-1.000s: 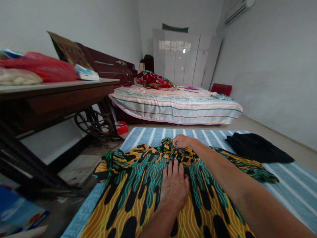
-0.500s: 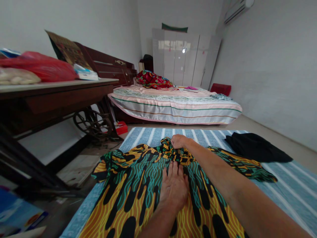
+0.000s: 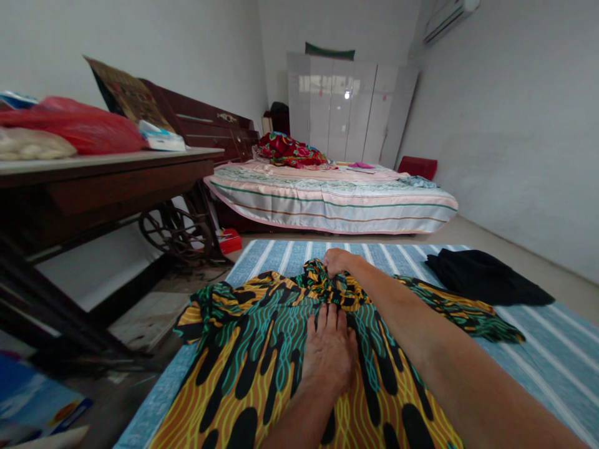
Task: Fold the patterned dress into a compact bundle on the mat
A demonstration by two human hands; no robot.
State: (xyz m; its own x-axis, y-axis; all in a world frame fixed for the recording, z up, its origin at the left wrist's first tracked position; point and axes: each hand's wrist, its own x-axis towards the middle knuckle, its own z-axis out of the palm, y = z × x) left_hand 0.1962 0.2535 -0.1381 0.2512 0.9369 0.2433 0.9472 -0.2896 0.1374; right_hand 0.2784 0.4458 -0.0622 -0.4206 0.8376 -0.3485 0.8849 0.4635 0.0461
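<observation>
A patterned garment [image 3: 262,349] in orange, black and green lies spread out in front of me, its two sleeves reaching out to the sides. My left hand [image 3: 330,355] rests flat on the upper middle of it, fingers stretched forward. Just beyond, my right hand [image 3: 336,262] is closed on the gathered cloth at the garment's collar. Under the garment is a blue cloth with white stripes [image 3: 556,349]. The lower part of the garment runs out of view at the bottom.
Folded black cloth [image 3: 482,277] lies at the right. A sewing machine table [image 3: 116,181] with a red plastic bag [image 3: 93,128] on it stands at the left. Ahead is a bed [image 3: 327,206], with a wardrobe [image 3: 346,112] behind. A red box [image 3: 228,241] sits on the floor.
</observation>
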